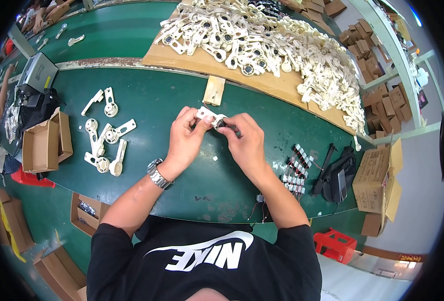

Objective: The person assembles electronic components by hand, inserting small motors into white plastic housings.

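Both hands meet over the green table in front of me. My left hand (186,131) pinches a white plastic housing (202,113) by its flat arm, thumb on top. At the housing's round end, my right hand (244,142) is closed with thumb and fingertips on a small dark part (221,123); the fingers partly cover it, so I cannot tell how far it sits inside. Just beyond my hands a wooden block (214,90) lies against the cardboard edge. Several similar white housings (112,134) are spread on the table to my left.
A large heap of white housings (262,45) covers a cardboard sheet (182,62) at the back. Right of my forearm lie rows of small wired parts (296,175) and a black bag (336,178). An open carton (40,145) stands left; a red stool (335,245) is at lower right.
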Available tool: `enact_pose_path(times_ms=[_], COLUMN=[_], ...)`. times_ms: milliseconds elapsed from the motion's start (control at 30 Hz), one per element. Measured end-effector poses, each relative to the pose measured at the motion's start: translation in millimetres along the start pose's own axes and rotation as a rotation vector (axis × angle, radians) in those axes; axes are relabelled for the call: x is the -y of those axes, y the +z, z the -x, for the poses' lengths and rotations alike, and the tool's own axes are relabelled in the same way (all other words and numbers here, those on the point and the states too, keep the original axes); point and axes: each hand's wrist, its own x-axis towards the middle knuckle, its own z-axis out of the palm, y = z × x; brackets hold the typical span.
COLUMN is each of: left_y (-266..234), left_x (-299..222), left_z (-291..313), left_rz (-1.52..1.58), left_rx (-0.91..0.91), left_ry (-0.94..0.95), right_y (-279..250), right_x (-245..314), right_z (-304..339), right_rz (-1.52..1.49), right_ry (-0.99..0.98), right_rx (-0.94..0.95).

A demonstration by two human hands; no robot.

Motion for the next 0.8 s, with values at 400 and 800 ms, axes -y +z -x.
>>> enact_pose_path(times_ms=[400, 800], left_y=[-1, 2], left_x=[-13, -10], left_z=[4, 3], left_rz=[-0.089, 0.241], left_rx=[0.102, 0.09], left_ry=[0.07, -0.157], right_y=[-19, -10], right_x=[-15, -8], right_z=[-6, -7], right_rz=[-0.849, -0.659], right_ry=[0.522, 0.655], right_rx=[0.398, 0.418])
